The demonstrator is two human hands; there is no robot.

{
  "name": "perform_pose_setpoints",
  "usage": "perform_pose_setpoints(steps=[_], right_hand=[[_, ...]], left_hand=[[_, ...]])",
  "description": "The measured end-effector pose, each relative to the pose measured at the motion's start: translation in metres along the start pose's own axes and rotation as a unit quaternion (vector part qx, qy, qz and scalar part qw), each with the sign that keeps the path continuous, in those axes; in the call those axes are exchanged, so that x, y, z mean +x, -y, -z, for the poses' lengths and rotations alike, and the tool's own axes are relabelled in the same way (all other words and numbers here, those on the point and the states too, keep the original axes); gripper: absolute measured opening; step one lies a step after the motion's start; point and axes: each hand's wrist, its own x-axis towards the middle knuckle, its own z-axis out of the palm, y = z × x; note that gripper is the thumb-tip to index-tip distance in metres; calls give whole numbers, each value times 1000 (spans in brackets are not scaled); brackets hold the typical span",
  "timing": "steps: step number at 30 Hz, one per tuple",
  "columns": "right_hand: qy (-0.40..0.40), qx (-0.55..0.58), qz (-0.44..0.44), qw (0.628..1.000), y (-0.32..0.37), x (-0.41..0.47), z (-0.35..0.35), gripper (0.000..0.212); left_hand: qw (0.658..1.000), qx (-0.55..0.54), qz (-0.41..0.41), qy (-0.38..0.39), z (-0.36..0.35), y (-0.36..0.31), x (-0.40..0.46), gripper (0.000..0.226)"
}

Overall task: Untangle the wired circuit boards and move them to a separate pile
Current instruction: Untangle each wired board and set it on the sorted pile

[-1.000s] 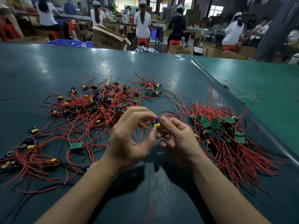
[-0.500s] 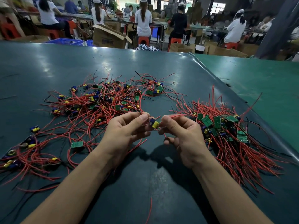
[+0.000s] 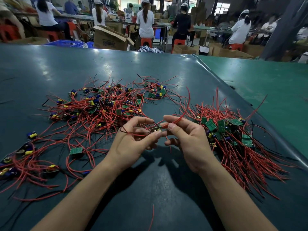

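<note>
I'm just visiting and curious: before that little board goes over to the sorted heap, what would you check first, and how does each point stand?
1. Small circuit board held by both hands, left hand and right hand: ok.
2. Red wire pinched in right hand, arcing free: ok.
3. Board's other wires clear of the tangled pile: cannot tell.
4. Sorted pile close on the right: ok.
5. Way there unblocked: ok.
</note>
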Motion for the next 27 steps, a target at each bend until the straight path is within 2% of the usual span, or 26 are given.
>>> perform_pose_setpoints(steps=[4,6,8,11,14,16,20,23,27], right_hand=[[-29,-2,-14,999,-2,0,-1,11],[-20,2,-35,999,-2,-1,-1,6],[-2,8,-55,998,-2,-2,0,12],[16,34,-93,995,1,-2,1,22],[33,82,-117,989,5,-2,1,22],[32,101,-114,988,4,-2,-1,22],[-18,92,-83,992,-1,-1,-4,17],[-77,71,-2,994,-3,2,-4,18],[-169,55,88,980,-2,4,1,16]], left_hand=[[998,37,-52,4,-4,1,-3,12],[998,35,-50,1,-3,1,-3,15],[999,18,-33,7,-1,1,-3,20],[997,-62,26,25,3,-2,-3,14],[977,-156,98,105,7,-5,-4,14],[969,-181,107,131,6,-5,-5,12],[979,-171,76,77,5,-3,-3,14],[983,-166,59,44,5,-1,0,15],[986,-158,45,40,5,-1,1,14]])
